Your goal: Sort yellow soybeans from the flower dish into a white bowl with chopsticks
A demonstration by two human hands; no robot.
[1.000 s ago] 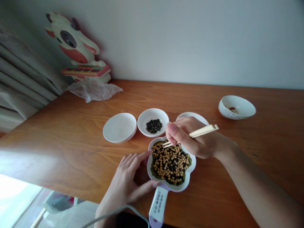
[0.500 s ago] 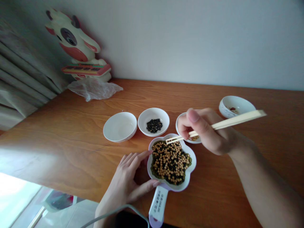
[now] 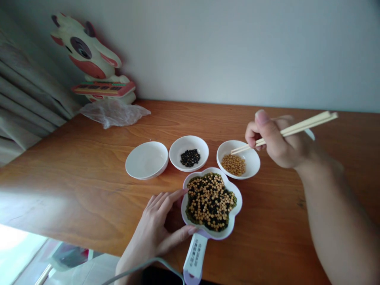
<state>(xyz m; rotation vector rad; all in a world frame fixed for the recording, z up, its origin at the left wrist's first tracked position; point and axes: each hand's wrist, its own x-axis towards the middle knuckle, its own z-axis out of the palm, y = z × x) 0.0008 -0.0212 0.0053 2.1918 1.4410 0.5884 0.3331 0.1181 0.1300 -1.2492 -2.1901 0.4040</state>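
My right hand (image 3: 277, 142) grips a pair of wooden chopsticks (image 3: 299, 127), their tips hovering over the small white bowl of yellow beans (image 3: 238, 159). My left hand (image 3: 157, 229) rests against the left rim of a flower-shaped white dish (image 3: 212, 201) filled with mixed yellow, black and green beans; its fingers curve round the rim. The dish has a handle (image 3: 194, 259) pointing toward me. Two more white bowls stand in a row behind it: one with black beans (image 3: 189, 153) and an empty one (image 3: 147, 160).
The wooden table (image 3: 89, 174) runs to a wall. A cow-shaped toy (image 3: 95, 67) and a crumpled plastic bag (image 3: 114, 113) sit at the back left by a curtain. Another white bowl (image 3: 310, 134) is mostly hidden behind my right hand. A grey cable (image 3: 142, 267) crosses my left wrist.
My right hand lifted the chopsticks out of the mixed dish and carried them right and back, over the yellow-bean bowl, now uncovered. My left hand stayed on the dish rim.
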